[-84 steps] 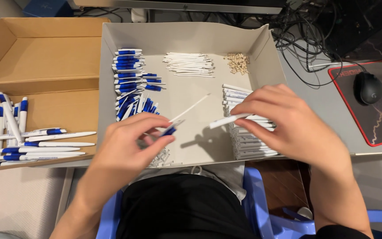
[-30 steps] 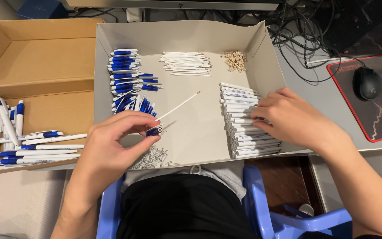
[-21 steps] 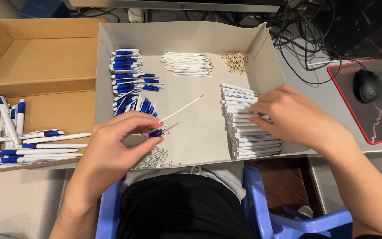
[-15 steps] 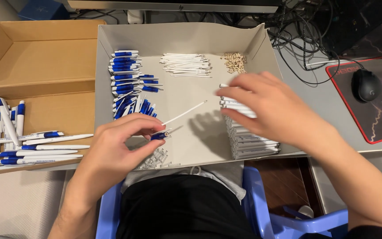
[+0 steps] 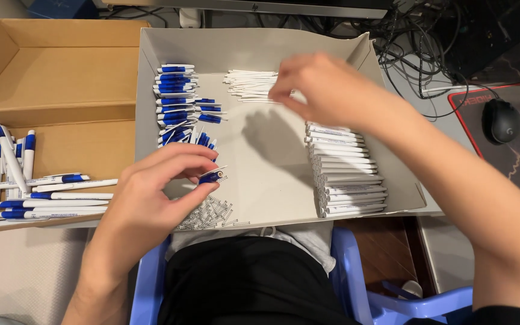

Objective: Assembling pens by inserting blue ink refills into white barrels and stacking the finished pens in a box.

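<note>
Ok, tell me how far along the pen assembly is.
Done: finished pens lie in the brown box. In hand: left hand pinches a blue pen part; right hand reaches at the white refills. Left: blue parts and white barrels remain.

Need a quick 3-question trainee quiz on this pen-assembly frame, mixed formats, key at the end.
1. True or false: the left hand pinches a blue pen part.
2. The right hand is over which pile? A) white refills B) springs C) white barrels
3. Fill in: the finished pens lie in the ___ box, on the person's left.

Key: 1 true; 2 A; 3 brown cardboard.
</note>
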